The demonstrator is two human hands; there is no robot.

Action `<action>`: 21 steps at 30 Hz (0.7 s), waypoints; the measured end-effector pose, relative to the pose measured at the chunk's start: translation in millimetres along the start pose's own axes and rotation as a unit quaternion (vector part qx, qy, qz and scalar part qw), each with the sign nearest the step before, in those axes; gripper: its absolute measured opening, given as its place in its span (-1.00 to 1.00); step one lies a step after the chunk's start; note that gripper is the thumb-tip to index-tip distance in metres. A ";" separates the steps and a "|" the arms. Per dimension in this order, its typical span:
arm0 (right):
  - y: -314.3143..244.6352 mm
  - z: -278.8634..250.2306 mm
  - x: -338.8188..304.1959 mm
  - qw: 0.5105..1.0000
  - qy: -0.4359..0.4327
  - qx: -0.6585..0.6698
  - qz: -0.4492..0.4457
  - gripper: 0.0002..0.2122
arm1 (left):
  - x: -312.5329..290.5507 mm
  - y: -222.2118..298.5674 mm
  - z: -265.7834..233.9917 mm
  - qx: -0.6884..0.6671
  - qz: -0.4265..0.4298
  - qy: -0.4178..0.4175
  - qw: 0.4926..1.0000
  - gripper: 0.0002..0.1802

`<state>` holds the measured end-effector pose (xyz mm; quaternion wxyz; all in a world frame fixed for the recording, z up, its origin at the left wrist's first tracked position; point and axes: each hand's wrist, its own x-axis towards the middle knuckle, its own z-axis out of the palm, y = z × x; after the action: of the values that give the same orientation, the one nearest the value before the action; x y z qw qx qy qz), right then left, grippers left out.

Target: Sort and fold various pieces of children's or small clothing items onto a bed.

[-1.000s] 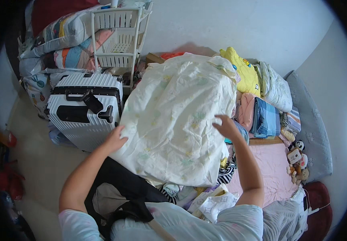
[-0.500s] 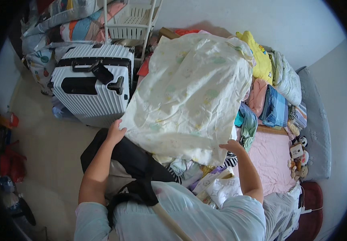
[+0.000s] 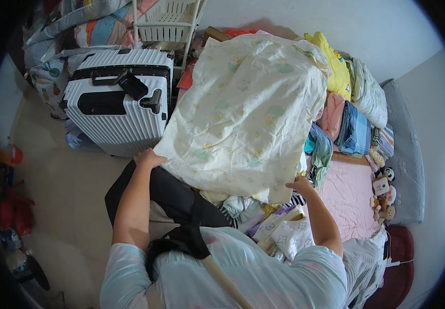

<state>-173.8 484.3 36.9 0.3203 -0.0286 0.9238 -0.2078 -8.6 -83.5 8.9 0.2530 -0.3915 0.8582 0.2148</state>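
A pale cream cloth sheet (image 3: 243, 118) with faint green and yellow prints lies spread over a heap in front of me. My left hand (image 3: 149, 158) is closed on its near left corner. At the near right corner, my right hand (image 3: 299, 184) pinches the edge between thumb and fingers. The sheet is wrinkled, and most of what lies under it is hidden. Below its near edge show loose clothes (image 3: 243, 211), some striped. Under my left forearm lies a black garment or cover (image 3: 173, 198).
A white hard-shell suitcase (image 3: 117, 103) stands at the left, beside a white rack (image 3: 166, 23). To the right are a yellow pillow (image 3: 333, 67), folded blue cloths (image 3: 355, 131), a pink bedsheet (image 3: 348, 198) and small plush toys (image 3: 383, 198). A grey padded bed edge (image 3: 405, 154) borders them.
The sheet's near edge has shifted slightly away from me and lies flatter. My left hand has moved a little away; both hands keep their hold.
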 end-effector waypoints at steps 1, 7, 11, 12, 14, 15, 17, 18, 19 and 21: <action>-8.2 3.4 -3.5 0.999 0.025 -0.030 0.032 -0.63 | 1.7 -0.4 1.2 0.014 0.015 0.001 1.000 -0.13; 27.6 29.8 -1.1 0.998 -0.034 0.046 0.026 -0.68 | 24.7 -0.5 18.7 -0.138 0.186 0.076 0.970 -0.48; -33.2 8.4 -31.9 0.983 -0.054 0.171 -0.049 -0.64 | 8.4 -8.8 10.4 -0.363 0.281 0.096 0.883 -0.64; -34.0 -4.9 -31.2 0.944 -0.033 0.324 -0.050 -0.64 | -2.1 -3.9 5.3 -0.409 0.316 0.105 0.849 -0.65; -36.7 -36.2 -38.8 0.852 0.012 0.515 -0.093 -0.64 | -33.8 13.1 -15.9 -0.523 0.272 0.059 0.805 -0.64; -44.6 -53.5 -48.5 0.818 0.032 0.558 -0.138 -0.64 | -48.8 17.8 -30.0 -0.627 0.221 0.017 0.747 -0.62; -70.5 -81.9 -71.5 0.780 0.060 0.608 -0.138 -0.64 | -53.7 1.1 -56.5 -0.640 0.220 -0.030 0.735 -0.58; -66.7 -92.9 -75.7 0.775 0.052 0.610 -0.154 -0.63 | -60.2 -1.3 -71.8 -0.685 0.224 -0.110 0.684 -0.57; -63.4 -100.9 -80.1 0.771 0.044 0.612 -0.170 -0.61 | -64.5 -2.7 -81.0 -0.723 0.225 -0.190 0.626 -0.56; -57.4 -98.6 -81.2 0.772 0.058 0.604 -0.189 -0.64 | -69.7 -14.0 -77.8 -0.753 0.222 -0.237 0.573 -0.54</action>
<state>-173.6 483.2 177.0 0.1721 0.0085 0.6010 -0.7805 21.0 -96.8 109.1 0.0060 -0.1733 0.3567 0.9180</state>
